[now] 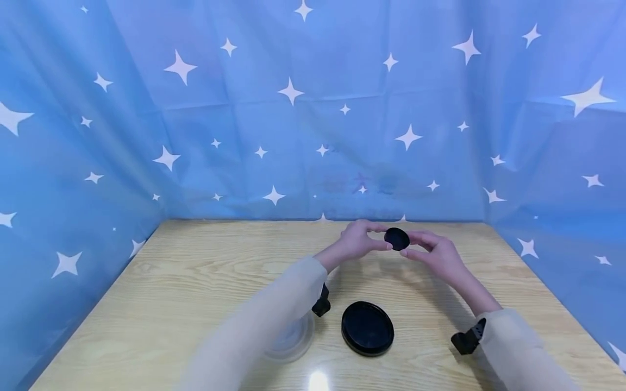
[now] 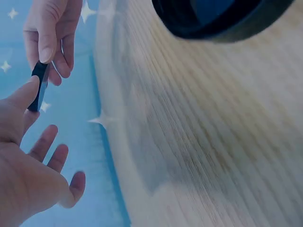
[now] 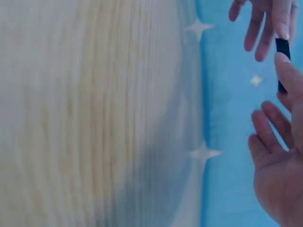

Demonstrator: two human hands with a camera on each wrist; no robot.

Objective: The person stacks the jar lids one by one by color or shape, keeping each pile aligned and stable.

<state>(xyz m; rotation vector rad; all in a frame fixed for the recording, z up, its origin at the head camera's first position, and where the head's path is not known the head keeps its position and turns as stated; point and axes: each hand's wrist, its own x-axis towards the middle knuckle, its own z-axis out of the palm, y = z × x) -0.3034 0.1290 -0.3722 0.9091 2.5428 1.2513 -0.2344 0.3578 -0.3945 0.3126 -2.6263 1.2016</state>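
A small black round lid (image 1: 396, 239) is held up over the far part of the table, its flat face tilted toward the head camera. From the left, my left hand (image 1: 360, 239) pinches its edge between thumb and finger. My right hand (image 1: 437, 255) pinches the opposite edge in the same way. Both wrist views show the lid (image 2: 39, 86) nearly edge-on as a thin black strip, with the other fingers of each hand spread away from it. A larger black round lid (image 1: 367, 328) lies on the table, nearer the camera and apart from both hands.
A clear round plastic piece (image 1: 293, 347) lies on the wooden table (image 1: 195, 282), partly hidden under the left sleeve. A blue star-patterned cloth (image 1: 313, 125) stands behind the table and along its sides. Each wrist wears a black camera mount.
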